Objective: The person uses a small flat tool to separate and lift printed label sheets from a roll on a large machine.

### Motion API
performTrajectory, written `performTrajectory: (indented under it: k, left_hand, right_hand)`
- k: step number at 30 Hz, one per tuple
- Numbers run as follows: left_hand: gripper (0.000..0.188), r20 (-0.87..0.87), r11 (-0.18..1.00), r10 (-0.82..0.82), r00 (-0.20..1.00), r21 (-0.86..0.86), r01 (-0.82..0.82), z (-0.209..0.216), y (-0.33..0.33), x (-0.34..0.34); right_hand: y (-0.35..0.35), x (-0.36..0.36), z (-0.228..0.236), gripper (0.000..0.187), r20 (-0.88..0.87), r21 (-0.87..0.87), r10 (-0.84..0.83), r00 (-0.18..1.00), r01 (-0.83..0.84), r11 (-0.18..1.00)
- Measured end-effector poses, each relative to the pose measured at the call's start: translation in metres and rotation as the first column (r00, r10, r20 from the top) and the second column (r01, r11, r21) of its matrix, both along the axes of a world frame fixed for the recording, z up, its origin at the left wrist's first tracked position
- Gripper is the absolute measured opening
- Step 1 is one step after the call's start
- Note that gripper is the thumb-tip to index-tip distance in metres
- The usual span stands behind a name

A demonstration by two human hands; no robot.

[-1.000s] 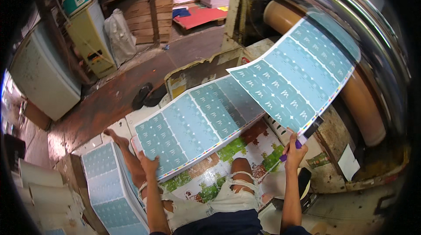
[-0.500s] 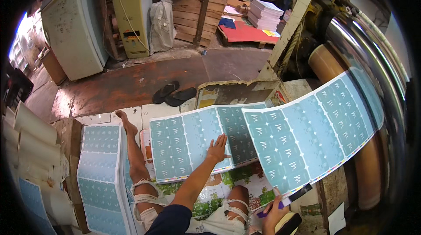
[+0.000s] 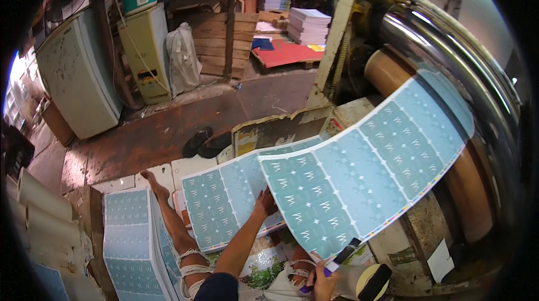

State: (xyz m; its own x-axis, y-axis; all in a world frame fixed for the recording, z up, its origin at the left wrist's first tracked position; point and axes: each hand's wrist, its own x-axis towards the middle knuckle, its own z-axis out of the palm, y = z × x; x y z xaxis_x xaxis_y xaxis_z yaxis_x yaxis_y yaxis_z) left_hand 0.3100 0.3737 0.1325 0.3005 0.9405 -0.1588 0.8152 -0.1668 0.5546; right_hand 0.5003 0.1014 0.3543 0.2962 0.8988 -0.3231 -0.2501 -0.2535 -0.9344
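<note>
A long printed sheet in teal and pale blue curves down from the machine's roller. Its lower left end hangs over a stack of similar sheets. On this stack rests my left hand, fingers apart and partly covered by the hanging sheet's edge. At the hanging sheet's bottom corner, my right hand is closed round a slim purple tool with a white part and a black end. The tool's exact kind is unclear.
The metal roller and a brown roller stand at the right. Beside my bare leg lies another stack of printed sheets. A round yellow thing with a black band is near my right hand. Black sandals lie beyond.
The hanging sheet has moved left and now covers more of the stack. My left hand has slid to its edge, its fingers partly hidden. My right hand moved left with the tool; the view shifted.
</note>
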Motion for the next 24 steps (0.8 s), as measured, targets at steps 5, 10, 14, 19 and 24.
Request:
performTrajectory:
  k: [5,10,14,19,24]
  left_hand:
    - [0.05,0.696,0.691,0.627,-0.349,-0.704,-0.162,0.027,-0.081,0.025]
    - [0.046,0.741,0.822,0.531,-0.411,-0.568,0.038,0.142,-0.128,0.028]
    - [0.054,0.782,0.758,0.622,-0.022,-0.61,-0.232,0.151,-0.127,0.029]
    - [0.05,0.802,0.765,0.598,-0.002,-0.572,-0.296,0.13,-0.144,0.022]
    - [0.049,0.842,0.799,0.502,0.197,-0.364,-0.479,0.132,-0.154,-0.011]
  right_hand:
    - [0.01,-0.004,-0.016,0.027,0.046,0.0,0.129,0.991,-0.129,0.992]
    - [0.023,-0.003,-0.039,0.024,0.123,0.047,0.312,0.942,-0.32,0.946]
    - [0.039,0.008,-0.02,0.028,0.073,0.097,0.504,0.86,-0.509,0.855]
    - [0.084,0.078,0.013,0.039,0.219,-0.232,0.911,0.35,-0.888,0.397]
    - [0.139,0.202,0.085,0.034,0.327,-0.205,0.664,0.673,-0.635,0.745]
